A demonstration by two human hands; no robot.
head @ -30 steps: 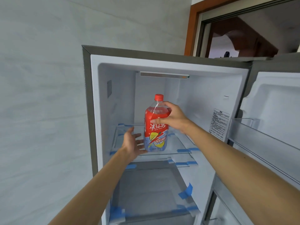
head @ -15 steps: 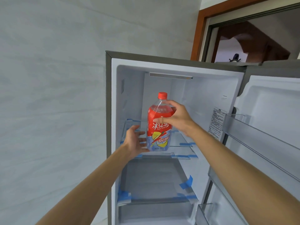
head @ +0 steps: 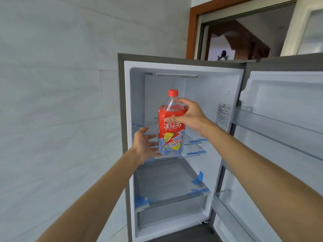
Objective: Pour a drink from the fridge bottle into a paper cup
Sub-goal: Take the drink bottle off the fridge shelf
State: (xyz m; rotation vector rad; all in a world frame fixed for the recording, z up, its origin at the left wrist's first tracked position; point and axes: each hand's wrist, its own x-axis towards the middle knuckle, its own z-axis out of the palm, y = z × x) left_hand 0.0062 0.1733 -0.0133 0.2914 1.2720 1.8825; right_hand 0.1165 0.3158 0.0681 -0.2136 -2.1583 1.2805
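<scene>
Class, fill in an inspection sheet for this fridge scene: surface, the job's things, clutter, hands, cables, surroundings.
Surface: glass shelf in the open fridge, blue tape at its edges.
Job's things: capped ice tea bottle, upright, at the shelf's front; no paper cup seen.
Clutter: nothing seen.
Hands: right hand grips the bottle's upper part; left hand open at its lower side.
Cables: nothing seen.
Surroundings: pale wall, fridge door swung open, wooden doorway behind.

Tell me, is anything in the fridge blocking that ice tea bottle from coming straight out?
Nothing visible. The ice tea bottle stands alone at the glass shelf's front edge, the fridge door is swung open, and both the right hand and left hand already touch it.
</scene>
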